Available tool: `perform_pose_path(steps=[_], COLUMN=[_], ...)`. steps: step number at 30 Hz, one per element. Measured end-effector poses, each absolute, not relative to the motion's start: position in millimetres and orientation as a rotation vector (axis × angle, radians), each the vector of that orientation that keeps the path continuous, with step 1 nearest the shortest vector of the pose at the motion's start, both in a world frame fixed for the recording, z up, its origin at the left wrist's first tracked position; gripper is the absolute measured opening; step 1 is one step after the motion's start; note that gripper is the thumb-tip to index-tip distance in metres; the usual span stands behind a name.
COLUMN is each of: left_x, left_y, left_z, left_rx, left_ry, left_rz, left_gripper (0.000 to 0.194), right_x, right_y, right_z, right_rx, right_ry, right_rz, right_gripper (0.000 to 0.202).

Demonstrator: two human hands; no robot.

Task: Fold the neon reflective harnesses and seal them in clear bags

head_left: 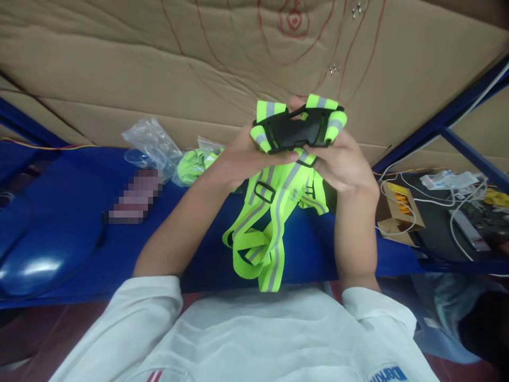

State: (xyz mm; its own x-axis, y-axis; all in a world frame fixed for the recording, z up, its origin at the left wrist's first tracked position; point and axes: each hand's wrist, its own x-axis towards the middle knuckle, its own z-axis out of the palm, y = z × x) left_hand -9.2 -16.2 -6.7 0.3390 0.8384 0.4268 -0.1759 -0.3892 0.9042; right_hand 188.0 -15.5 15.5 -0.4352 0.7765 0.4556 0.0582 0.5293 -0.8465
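Observation:
Both hands hold up a black plastic side-release buckle (296, 131), its two halves joined, in front of the cardboard. My left hand (248, 156) grips the buckle's left end, thumb along its lower edge. At the right end, my right hand (344, 159) is closed on it, thumb underneath. Neon-yellow webbing with a grey reflective stripe loops through both ends. Below hangs the rest of the reflective strap harness (278, 212), in loops over the blue table, with a black slide adjuster (265, 192) on it. Some fingers are hidden behind the buckle.
Left on the blue table (71, 233) are a clear plastic bag (153, 143), bagged neon straps (194, 164) and a blurred-out flat object (137, 196). Right are an opened small carton (400, 212), white cables and a blue metal frame (473, 151). Cardboard (119, 69) stands behind.

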Motion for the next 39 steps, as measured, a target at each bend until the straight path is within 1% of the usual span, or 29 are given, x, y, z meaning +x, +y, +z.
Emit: perform_pose_path(steps=[2, 3, 4, 5, 7, 8, 10, 14, 18, 20, 23, 25, 27, 30, 32, 35, 37, 39], left_x=[-9.6, -9.3, -8.5, -7.4, -4.3, -2.7, -0.3, 2.2, 6.0, 8.4, 10.6, 10.3, 8.4, 4.0, 0.6, -4.7, -7.8, -9.6], left_y=[-16.8, -16.9, -16.7, -16.2, -14.6, -14.0, -13.7, -16.7, -17.0, -15.7, -15.5, -17.5, -19.8, -20.4, -18.5, -15.3, -15.0, -16.5], left_z=[-5.7, -5.5, -5.8, -6.5, -9.0, -10.5, -12.7, -13.6, -17.9, -22.9, -29.5, -30.8, -28.9, -23.2, -19.3, -14.4, -12.0, -10.3], left_rx=[1.591, 1.583, 1.569, 1.544, 1.49, 1.476, 1.495, 1.556, 1.508, 1.476, 1.485, 1.554, 1.637, 1.715, 1.728, 1.74, 1.801, 1.888], left_ry=[0.583, 0.566, 0.548, 0.532, 0.526, 0.539, 0.57, 0.559, 0.534, 0.54, 0.571, 0.581, 0.609, 0.654, 0.622, 0.572, 0.568, 0.581], left_rz=[1.249, 1.234, 1.215, 1.208, 1.201, 1.193, 1.154, 0.988, 0.958, 0.943, 0.965, 1.01, 1.027, 1.008, 1.014, 1.004, 0.958, 0.909], left_gripper=[0.058, 0.055, 0.053, 0.052, 0.052, 0.051, 0.05, 0.051, 0.063, 0.065, 0.061, 0.057, 0.051, 0.045, 0.044, 0.043, 0.039, 0.031], right_x=[192.3, 194.3, 196.1, 197.4, 198.5, 198.3, 197.0, 193.9, 192.6, 193.5, 197.4, 200.5, 202.3, 201.8, 200.4, 198.4, 197.7, 197.5], right_y=[-23.6, -29.1, -35.0, -40.8, -50.4, -53.5, -55.9, -51.7, -44.6, -38.8, -24.6, -12.7, -2.2, 3.2, -1.0, -11.2, -15.4, -17.4], right_z=[25.7, 31.3, 36.5, 40.7, 45.3, 45.4, 42.9, 37.0, 36.7, 35.5, 28.9, 22.4, 16.5, 12.5, 13.6, 18.4, 21.7, 24.6], right_rx=[-0.7, -0.718, -0.74, -0.763, -0.801, -0.817, -0.859, -1.004, -1.087, -1.084, -1.073, -1.017, -0.946, -0.949, -0.997, -0.924, -0.787, -0.741], right_ry=[-1.949, -2.005, -2.059, -2.113, -2.175, -2.177, -2.106, -1.815, -1.636, -1.594, -1.567, -1.54, -1.528, -1.664, -1.819, -2.075, -2.226, -2.318], right_rz=[0.709, 0.544, 0.388, 0.271, 0.112, 0.06, 0.01, 0.149, 0.033, 0.032, 0.239, 0.428, 0.547, 0.594, 0.654, 0.817, 0.865, 0.845], right_gripper=[0.08, 0.087, 0.085, 0.072, 0.039, 0.029, 0.029, 0.032, 0.041, 0.046, 0.05, 0.045, 0.041, 0.043, 0.046, 0.057, 0.055, 0.05])
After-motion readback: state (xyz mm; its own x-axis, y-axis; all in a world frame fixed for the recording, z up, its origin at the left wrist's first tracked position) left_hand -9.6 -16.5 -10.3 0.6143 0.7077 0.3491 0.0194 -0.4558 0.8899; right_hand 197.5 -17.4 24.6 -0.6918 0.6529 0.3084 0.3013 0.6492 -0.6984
